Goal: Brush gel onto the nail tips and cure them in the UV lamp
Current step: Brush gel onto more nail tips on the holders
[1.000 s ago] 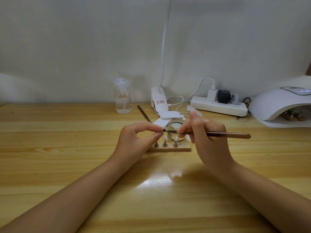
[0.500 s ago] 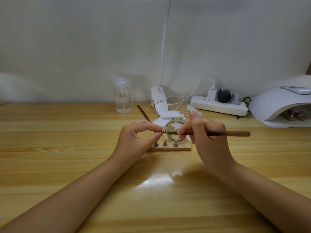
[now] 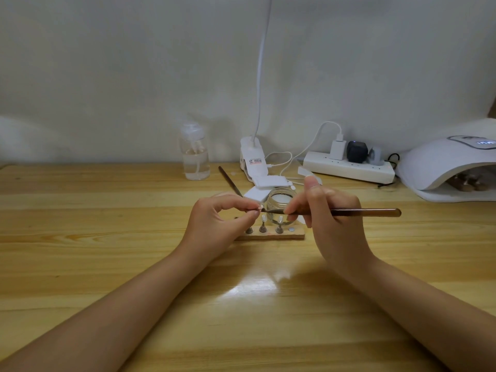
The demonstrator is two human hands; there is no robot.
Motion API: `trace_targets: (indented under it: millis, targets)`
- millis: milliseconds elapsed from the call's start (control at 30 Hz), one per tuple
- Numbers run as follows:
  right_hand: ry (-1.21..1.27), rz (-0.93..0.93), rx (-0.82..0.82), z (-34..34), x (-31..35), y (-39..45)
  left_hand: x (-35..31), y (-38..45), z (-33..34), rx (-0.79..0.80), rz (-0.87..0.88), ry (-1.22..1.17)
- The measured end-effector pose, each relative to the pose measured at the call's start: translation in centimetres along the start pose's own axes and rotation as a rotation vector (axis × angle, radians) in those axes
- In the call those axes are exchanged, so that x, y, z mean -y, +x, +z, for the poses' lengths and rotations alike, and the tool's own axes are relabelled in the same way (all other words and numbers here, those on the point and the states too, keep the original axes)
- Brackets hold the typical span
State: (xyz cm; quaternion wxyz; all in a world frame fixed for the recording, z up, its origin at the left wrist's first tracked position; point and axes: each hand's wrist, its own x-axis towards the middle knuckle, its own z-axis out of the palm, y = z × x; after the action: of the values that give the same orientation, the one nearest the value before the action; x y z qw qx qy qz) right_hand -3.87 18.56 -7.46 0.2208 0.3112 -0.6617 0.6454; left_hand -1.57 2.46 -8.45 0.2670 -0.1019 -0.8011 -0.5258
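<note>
My left hand [image 3: 217, 224] pinches a small nail tip [image 3: 259, 208] between thumb and forefinger above the table. My right hand [image 3: 330, 226] grips a brown brush [image 3: 365, 212] lying level, its bristle end touching that tip. Just below stands a wooden holder [image 3: 292, 235] with two more clear nail tips [image 3: 280, 220] upright on metal pegs. Behind the brush sits a small glass jar [image 3: 281, 198]. The white UV lamp [image 3: 445, 165] stands at the far right, with small brown holders inside its opening.
A clear pump bottle [image 3: 194, 154] stands at the back. A white clip lamp [image 3: 253, 162] and a power strip [image 3: 349, 167] with plugs and cables line the wall. A second brush [image 3: 229, 181] lies behind my left hand, beside white pads [image 3: 255, 194].
The brush has shifted slightly against the pinched tip; its handle end sits a touch higher. Both hands stay in place.
</note>
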Motion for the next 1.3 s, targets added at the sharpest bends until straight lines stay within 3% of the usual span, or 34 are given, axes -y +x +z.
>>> trace_targets:
  millis: [1000,1300]
  targets:
    - [-0.011,0.048,-0.041,0.07,-0.18,-0.35,-0.12,0.06,0.02,0.007,-0.007,-0.006]
    - [-0.101,-0.046,0.009,-0.05,-0.56,-0.22,-0.07,0.05,-0.02,0.01,-0.024,0.017]
